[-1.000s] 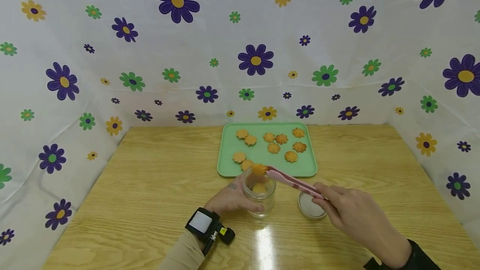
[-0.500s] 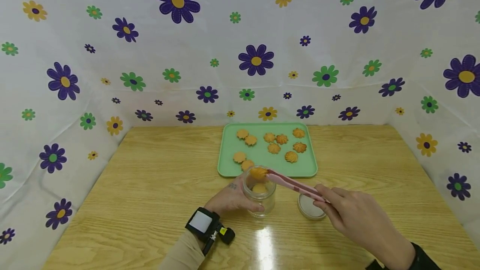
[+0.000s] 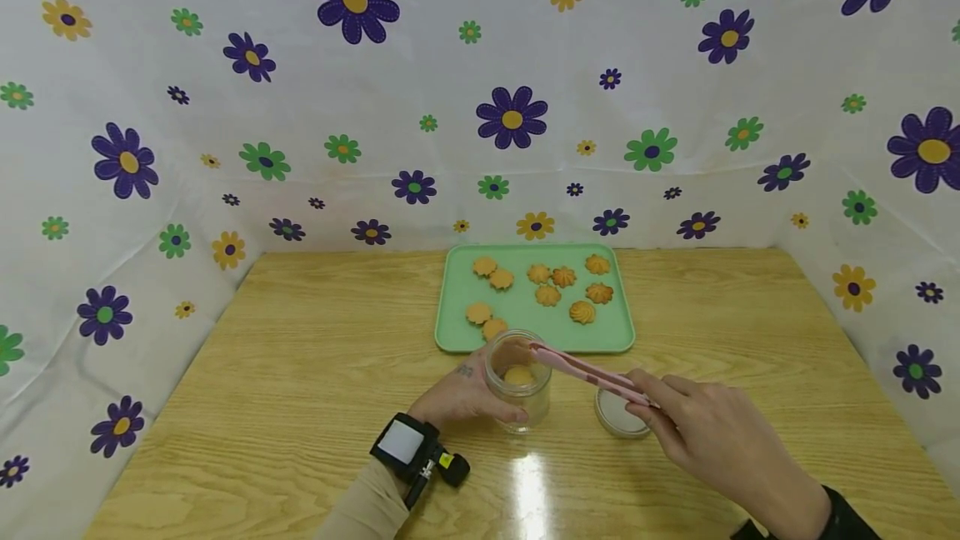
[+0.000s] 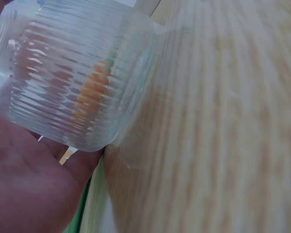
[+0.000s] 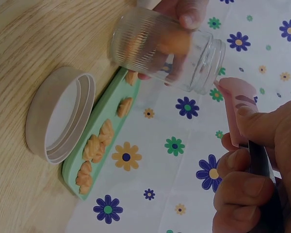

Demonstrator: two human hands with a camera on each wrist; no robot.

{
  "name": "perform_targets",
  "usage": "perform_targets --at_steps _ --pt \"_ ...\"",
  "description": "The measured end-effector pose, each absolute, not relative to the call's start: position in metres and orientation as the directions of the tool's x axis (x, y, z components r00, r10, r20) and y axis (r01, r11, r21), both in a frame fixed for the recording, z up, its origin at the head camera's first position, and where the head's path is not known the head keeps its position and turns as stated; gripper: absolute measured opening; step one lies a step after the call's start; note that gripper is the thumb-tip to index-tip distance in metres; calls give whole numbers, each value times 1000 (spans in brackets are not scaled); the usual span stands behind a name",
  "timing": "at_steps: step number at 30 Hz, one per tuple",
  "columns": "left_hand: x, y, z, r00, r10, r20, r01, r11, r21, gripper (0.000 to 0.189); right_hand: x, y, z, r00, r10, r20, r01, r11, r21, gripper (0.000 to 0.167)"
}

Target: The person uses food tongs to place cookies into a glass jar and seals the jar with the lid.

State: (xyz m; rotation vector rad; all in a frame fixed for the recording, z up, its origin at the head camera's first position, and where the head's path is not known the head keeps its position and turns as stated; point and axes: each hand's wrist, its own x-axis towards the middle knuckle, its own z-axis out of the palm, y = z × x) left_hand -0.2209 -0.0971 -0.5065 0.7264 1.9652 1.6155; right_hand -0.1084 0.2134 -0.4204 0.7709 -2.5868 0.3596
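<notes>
My left hand (image 3: 468, 394) grips a clear glass jar (image 3: 536, 408) around its side, thumb in front. The jar is ribbed, and a piped cookie (image 4: 93, 92) shows low inside it through the glass. Pink tongs (image 3: 588, 371) are held in my right hand (image 3: 716, 432), pinched between thumb and fingers. Their tips reach the open mouth of the jar, with no cookie seen between them. In the right wrist view a blurred cookie (image 5: 174, 41) is inside the jar, beyond the rim from the tongs.
A round lid (image 3: 621, 413) lies on the wooden table (image 3: 322, 340) between the jar and my right hand. Behind the jar, a green tray (image 3: 517, 311) bears several swirl cookies (image 3: 582, 312). A flower-print cloth (image 3: 420, 40) encloses the back and sides.
The tongs lowered slightly to the jar's mouth and released their cookie, which has dropped into the jar. My left hand and the jar have stayed in place.
</notes>
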Motion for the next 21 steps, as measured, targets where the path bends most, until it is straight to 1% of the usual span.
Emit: perform_targets --at_steps 4,9,15,17,21 --pt "-222 -96 -508 -720 694 -16 101 128 987 89 -108 215 -422 -761 -455 462 -564 816 -127 27" --pt "-223 -95 -508 -713 701 -17 115 141 983 88 -108 216 -422 -770 -443 460 -553 822 -134 31" --pt "-222 -96 -508 -699 715 9 141 125 982 85 -118 226 -430 -753 -412 513 -558 814 -164 39" --pt "-223 -97 -508 -695 719 12 142 121 982 84 -123 231 -432 -770 -398 498 -537 826 -171 39" --pt "-224 -98 -508 -699 715 8 143 129 981 83 -137 241 -436 -835 -364 413 -480 849 -222 44"
